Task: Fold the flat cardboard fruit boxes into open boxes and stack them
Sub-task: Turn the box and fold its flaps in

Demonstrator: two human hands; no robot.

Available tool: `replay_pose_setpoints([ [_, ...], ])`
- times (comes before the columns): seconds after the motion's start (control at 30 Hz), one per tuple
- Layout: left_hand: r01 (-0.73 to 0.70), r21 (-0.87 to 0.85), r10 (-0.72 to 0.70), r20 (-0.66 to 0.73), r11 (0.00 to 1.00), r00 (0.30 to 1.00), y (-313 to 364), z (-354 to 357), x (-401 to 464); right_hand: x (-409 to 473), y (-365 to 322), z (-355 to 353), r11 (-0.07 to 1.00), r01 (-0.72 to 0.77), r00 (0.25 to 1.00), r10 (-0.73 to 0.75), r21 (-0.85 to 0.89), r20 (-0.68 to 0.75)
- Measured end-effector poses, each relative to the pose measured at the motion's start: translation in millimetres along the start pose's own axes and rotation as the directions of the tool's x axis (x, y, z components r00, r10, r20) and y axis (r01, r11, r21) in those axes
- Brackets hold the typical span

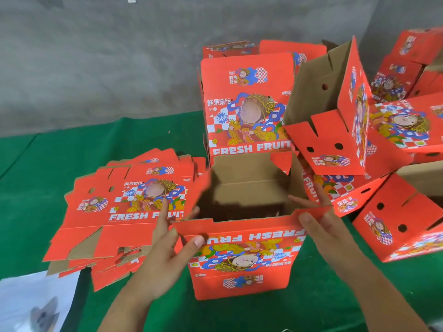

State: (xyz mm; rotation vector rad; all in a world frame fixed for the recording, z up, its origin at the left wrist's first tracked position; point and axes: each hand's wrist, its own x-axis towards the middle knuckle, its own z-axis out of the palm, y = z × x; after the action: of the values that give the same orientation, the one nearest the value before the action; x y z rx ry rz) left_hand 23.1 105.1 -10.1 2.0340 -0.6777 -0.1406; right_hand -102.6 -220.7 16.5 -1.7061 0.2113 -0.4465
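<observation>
The half-formed box (242, 248) stands on the green cloth (311, 307) between the 2 hands, mouth up, its printed front panel facing the person with the lettering upside down. Its long axis looks to run side to side, from one hand to the other.

The left hand (172, 250) pinches the near-left corner of the rim, thumb pressed on the outer face and fingers curled over the edge into the opening. The right hand (318, 224) holds the near-right corner, thumb on the outside of the red flap and fingers reaching inside.

The step in hand looks like squaring up the walls and settling the top flaps; the brown inner flaps appear only partly folded. The next move likely calls for pressing those flaps down and locking the corners, then lifting the box onto the others.

Just left of the left hand lies the pile of flat blanks (124, 212). Beyond the grip stands an upright folded box (247, 101), and right of the right hand the finished boxes (395, 130) sit jumbled.
</observation>
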Motion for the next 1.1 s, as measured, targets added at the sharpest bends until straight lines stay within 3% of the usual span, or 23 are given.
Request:
replay_pose_setpoints([
  [0.07, -0.001, -0.008, 0.001, -0.004, 1.000, 1.000, 4.8, 0.6, 0.4, -2.5, -0.3, -0.4, 0.990, -0.098, 0.994, 0.103, -0.101, 0.045],
  [0.13, 0.036, -0.032, -0.038, -0.048, 0.999, 0.998, 6.8, 1.0, 2.8, -8.1, 5.1, 3.6, 0.974, -0.174, 0.985, 0.172, -0.143, -0.026],
  [0.27, 0.051, -0.109, -0.081, -0.294, 0.993, 0.952, 16.8, 15.6, 12.4, -3.9, 10.3, 15.7, 0.939, -0.172, 0.952, 0.080, -0.299, -0.296],
  [0.4, 0.081, -0.035, -0.088, -0.498, 0.996, 0.863, 22.2, 31.7, 26.2, 11.1, 22.1, 19.5, 0.874, -0.182, 0.959, 0.057, -0.451, -0.276],
  [0.53, 0.075, -0.050, -0.090, -0.457, 0.996, 0.885, 18.2, 31.8, 35.5, 12.7, 31.2, 24.6, 0.938, -0.082, 0.953, -0.025, -0.336, -0.301],
  [0.63, -0.049, 0.275, 0.160, -0.402, 0.960, 0.902, 20.8, 32.4, 39.4, 20.6, 29.2, 19.9, 0.924, -0.009, 0.981, -0.065, -0.382, -0.181],
  [0.7, -0.096, 0.347, 0.213, -0.316, 0.933, 0.925, 20.5, 33.7, 36.7, 22.0, 31.1, 20.5, 0.883, 0.015, 0.993, -0.069, -0.469, -0.099],
  [0.83, -0.063, 0.363, 0.138, -0.185, 0.930, 0.973, 22.2, 29.8, 31.1, 12.5, 36.7, 28.7, 0.873, -0.024, 0.979, -0.077, -0.487, -0.186],
  [0.9, -0.026, 0.516, 0.109, -0.131, 0.856, 0.985, 29.3, 25.3, 43.4, 10.2, 39.0, 30.6, 0.887, -0.010, 0.973, -0.097, -0.462, -0.208],
  [0.97, 0.001, 0.692, 0.094, -0.100, 0.721, 0.991, 32.2, 22.9, 63.5, 9.0, 43.1, 30.1, 0.885, -0.001, 0.973, -0.106, -0.465, -0.203],
  [1.03, 0.061, 0.759, 0.055, -0.127, 0.649, 0.990, 32.2, 24.7, 76.7, 4.6, 48.7, 31.9, 0.876, 0.018, 0.975, -0.123, -0.481, -0.187],
  [1.1, 0.134, 0.758, 0.012, -0.184, 0.638, 0.983, 34.7, 28.8, 84.6, 3.0, 51.3, 32.4, 0.883, 0.022, 0.975, -0.122, -0.469, -0.183],
])
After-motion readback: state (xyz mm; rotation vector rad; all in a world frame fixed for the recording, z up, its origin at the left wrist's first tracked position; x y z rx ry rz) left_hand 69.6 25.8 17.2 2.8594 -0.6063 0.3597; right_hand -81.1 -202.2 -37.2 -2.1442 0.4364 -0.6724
